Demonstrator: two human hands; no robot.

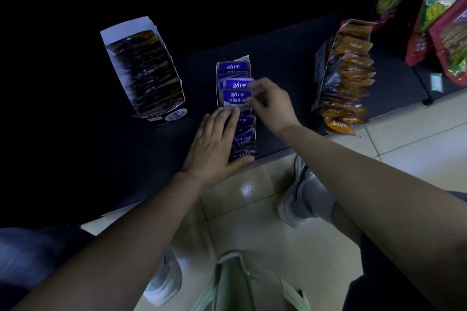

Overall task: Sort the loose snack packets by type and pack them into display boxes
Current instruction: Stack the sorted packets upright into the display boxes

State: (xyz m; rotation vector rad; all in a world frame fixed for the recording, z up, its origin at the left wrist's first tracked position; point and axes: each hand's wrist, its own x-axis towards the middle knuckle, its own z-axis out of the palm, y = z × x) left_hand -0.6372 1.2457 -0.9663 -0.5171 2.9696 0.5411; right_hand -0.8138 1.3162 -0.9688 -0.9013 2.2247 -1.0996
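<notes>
Glossy purple foil packets [244,121] stand in a row inside a narrow white cardboard display box [217,76] on a dark tabletop [278,63]. The left hand [217,144] lies flat, fingers straight, pressing the nearer ones. The right hand [271,103] curls, pinching the right edge of a raised packet [237,84].

floor [404,149]: pale glossy tiles | shelf [290,63]: black | light: dim

Red snack bags [444,33] cut by right edge, purple packets [244,121] partly hidden under left hand [214,146]
</notes>
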